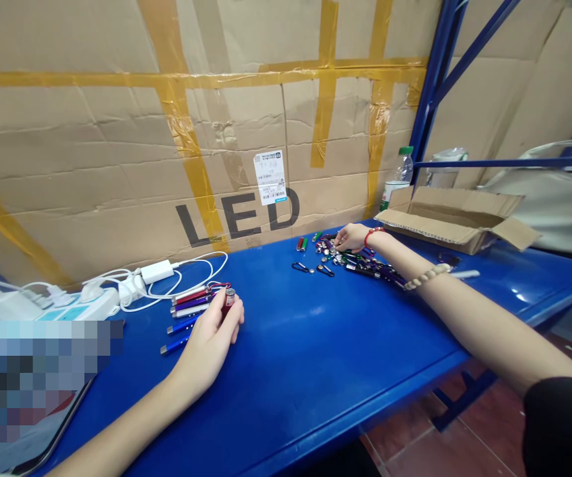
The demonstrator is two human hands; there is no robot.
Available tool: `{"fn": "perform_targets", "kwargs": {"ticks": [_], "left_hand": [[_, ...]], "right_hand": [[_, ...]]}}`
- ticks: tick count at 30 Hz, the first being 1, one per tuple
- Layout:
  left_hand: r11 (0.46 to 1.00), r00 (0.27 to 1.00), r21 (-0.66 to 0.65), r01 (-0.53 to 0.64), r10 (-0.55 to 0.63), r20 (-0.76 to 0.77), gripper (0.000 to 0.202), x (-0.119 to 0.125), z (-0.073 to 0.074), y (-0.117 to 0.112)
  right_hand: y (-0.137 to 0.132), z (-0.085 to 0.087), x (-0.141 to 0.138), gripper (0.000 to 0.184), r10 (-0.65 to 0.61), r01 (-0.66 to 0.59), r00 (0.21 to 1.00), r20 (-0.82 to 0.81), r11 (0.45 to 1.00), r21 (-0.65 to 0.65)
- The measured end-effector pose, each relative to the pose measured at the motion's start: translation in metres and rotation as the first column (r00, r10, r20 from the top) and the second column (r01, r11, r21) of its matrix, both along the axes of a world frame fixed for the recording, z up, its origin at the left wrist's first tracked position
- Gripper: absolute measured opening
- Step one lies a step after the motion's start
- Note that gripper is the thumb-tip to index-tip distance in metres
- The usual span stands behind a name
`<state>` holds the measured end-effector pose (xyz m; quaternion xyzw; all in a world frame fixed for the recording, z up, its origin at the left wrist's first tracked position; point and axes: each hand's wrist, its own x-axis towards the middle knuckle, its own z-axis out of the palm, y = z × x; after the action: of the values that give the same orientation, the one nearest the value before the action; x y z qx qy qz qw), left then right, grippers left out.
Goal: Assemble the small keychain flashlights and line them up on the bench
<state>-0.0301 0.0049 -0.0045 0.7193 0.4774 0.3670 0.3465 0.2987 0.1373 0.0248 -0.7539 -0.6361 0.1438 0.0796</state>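
My left hand (216, 324) is closed around a small red flashlight (228, 299), held upright with its silver end up; the lower part is hidden in my fingers. Beside that hand, several slim metal flashlights (189, 310) in red, purple, silver and blue lie in a row, partly covered by it. At the back of the table, my right hand (351, 237) has its fingertips pinched together at a pile of small metal parts (333, 252). What those fingers hold, if anything, is too small to make out. Dark carabiner clips (324, 270) lie in front of the pile.
Behind the blue table (266, 358) stands a large taped carton (117, 159). A white power strip (85, 306) with cables and a pixelated device (28, 397) occupy the left. To the right are an open cardboard box (429, 228), a plastic bottle (400, 175) and a blue rack post (428, 99).
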Motion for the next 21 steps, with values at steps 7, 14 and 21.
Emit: {"fn": "perform_targets", "kwargs": {"ticks": [7, 14, 21], "left_hand": [[1.000, 1.000, -0.001, 0.000, 0.000, 0.005, 0.028, 0.000, 0.000, 0.000], [1.000, 1.000, -0.008, 0.003, -0.003, 0.009, 0.030, 0.001, 0.000, 0.001], [1.000, 1.000, -0.001, 0.000, 0.000, 0.016, 0.029, 0.001, 0.000, 0.001]], "right_hand": [[-0.001, -0.001, 0.002, 0.022, 0.093, -0.093, 0.996, 0.002, 0.995, -0.027], [0.000, -0.003, -0.003, 0.022, 0.106, -0.106, 0.994, 0.024, 0.994, -0.019], [0.001, -0.006, -0.012, 0.026, 0.094, -0.093, 0.993, 0.068, 0.995, -0.020]]}}
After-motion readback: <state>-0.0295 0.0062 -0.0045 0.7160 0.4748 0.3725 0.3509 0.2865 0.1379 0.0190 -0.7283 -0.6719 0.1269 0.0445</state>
